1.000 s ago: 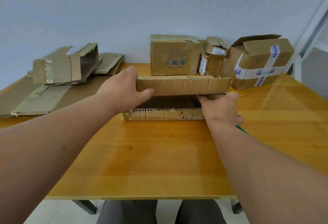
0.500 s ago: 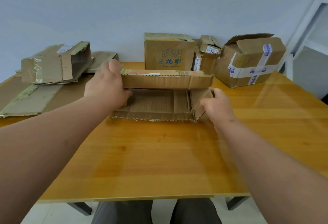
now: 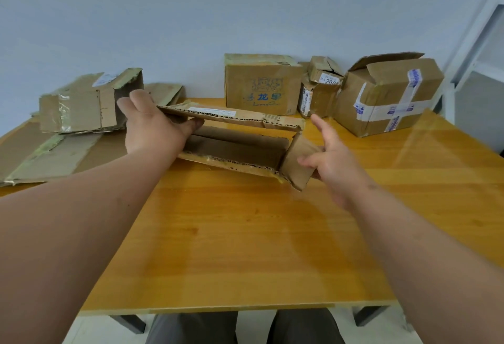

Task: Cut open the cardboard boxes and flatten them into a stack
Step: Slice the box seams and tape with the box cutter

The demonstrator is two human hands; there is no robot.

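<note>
Your left hand (image 3: 152, 128) grips the left end of the opened box (image 3: 234, 147), thumb curled under its upper panel and fingers over the top edge. Your right hand (image 3: 331, 157) is open, fingers spread and fairly straight, with the thumb and lower fingers touching the loose end flap (image 3: 296, 162) at the box's right end; the index finger points up and away, clear of the cardboard. The box lies on its side near the middle of the table (image 3: 245, 234), open face toward you, its lower edge tilted so the right corner sits nearer the front edge.

Behind it, along the far edge against the wall, stand three boxes not yet flattened: a printed box (image 3: 261, 84) with blue lettering, a crumpled small box (image 3: 319, 87) just beside it to the right, and a taped box (image 3: 387, 92) with white and blue tape crossing it, top flaps standing open, toward the far right corner. These sit close behind your right hand's reach.

At the left edge lies the flattened stack (image 3: 51, 150), sheets of cardboard with greenish tape. One half-collapsed box (image 3: 87, 101) rests on top of it, open end facing right, just beside your left hand. Another flat piece (image 3: 166, 91) shows behind that hand near the far edge.
</note>
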